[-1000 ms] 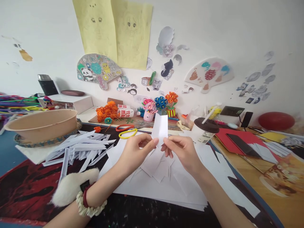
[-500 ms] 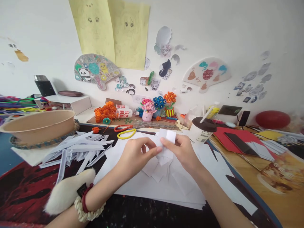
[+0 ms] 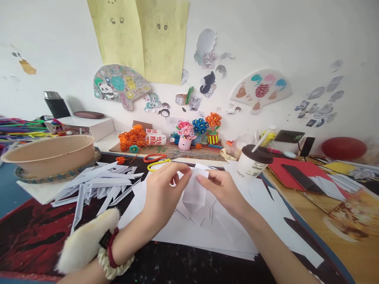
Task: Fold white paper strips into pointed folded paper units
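Between my two hands is a small folded piece of white paper (image 3: pixel 194 193), raised over the stack of paper. My left hand (image 3: pixel 164 193) pinches its upper left edge between thumb and fingers. On the right, my right hand (image 3: pixel 226 191) grips the top right edge, thumb in front and fingers behind. Beneath lie several small folded paper pieces (image 3: pixel 199 215) on large white sheets (image 3: pixel 219 240). To the left is a heap of folded white paper strips (image 3: pixel 103 181). A cream fluffy thing (image 3: pixel 87 240) lies beside my left wrist.
A beige basin (image 3: pixel 50 156) stands at the left. Behind my hands are red scissors-like handles (image 3: pixel 154 157), a yellow loop (image 3: pixel 158 164) and pipe-cleaner flowers (image 3: pixel 185 134). A lidded cup with a straw (image 3: pixel 254 161) stands right of my right hand. Farther right lies a phone (image 3: pixel 302 178).
The folded paper has moved left and down and shows a larger, longer face. My left hand now grips its upper edge; before, its fingertips were at the paper's left side.
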`<state>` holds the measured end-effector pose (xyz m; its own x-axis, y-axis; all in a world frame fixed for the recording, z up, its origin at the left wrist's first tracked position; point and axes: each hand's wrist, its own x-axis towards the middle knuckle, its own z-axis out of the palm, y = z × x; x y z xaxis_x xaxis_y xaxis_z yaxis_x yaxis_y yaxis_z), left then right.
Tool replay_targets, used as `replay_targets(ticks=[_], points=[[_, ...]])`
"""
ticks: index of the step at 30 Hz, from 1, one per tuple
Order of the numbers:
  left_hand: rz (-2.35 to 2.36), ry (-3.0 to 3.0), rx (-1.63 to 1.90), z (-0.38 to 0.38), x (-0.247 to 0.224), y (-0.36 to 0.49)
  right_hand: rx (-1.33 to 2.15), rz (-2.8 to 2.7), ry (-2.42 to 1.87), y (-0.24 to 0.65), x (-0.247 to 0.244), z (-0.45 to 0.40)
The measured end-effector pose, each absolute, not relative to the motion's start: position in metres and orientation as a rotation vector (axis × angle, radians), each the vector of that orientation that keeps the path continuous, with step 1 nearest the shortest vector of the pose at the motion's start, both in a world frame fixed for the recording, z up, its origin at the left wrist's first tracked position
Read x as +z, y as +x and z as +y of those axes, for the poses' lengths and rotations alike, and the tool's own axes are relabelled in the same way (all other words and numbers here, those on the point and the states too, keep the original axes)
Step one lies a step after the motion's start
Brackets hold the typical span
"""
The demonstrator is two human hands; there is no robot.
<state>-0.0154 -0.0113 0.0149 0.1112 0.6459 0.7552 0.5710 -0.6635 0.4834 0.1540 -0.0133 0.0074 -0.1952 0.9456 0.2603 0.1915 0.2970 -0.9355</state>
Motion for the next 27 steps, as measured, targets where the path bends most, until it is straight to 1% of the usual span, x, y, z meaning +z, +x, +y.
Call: replay_targets(ticks=[4,7,11,15,22,25,27], points=[[1.204,2.615,1.806,-0.010,0.007,-0.016,0.997,-1.599,-1.048,0.153,0.006,-0.013],[1.149,2.839,1.790,-0.007,0.001,-0.018,0.983,-1.573,-1.057,0.154,0.006,-0.012],[1.074,2.931,1.735,-0.005,0.000,-0.019,1.003,-1.500,-1.030,0.155,0.006,-0.012],[0.998,2.879,1.757,-0.004,0.003,-0.017,1.085,-1.461,-0.948,0.155,0.007,-0.013],[0.920,2.743,1.745,-0.005,0.005,-0.013,1.093,-1.440,-0.933,0.156,0.007,-0.012],[0.987,2.463,1.671,-0.005,0.011,-0.015,1.040,-1.476,-0.994,0.156,0.007,-0.012],[1.108,2.192,1.533,-0.005,0.016,-0.017,1.029,-1.534,-1.025,0.155,0.007,-0.013]])
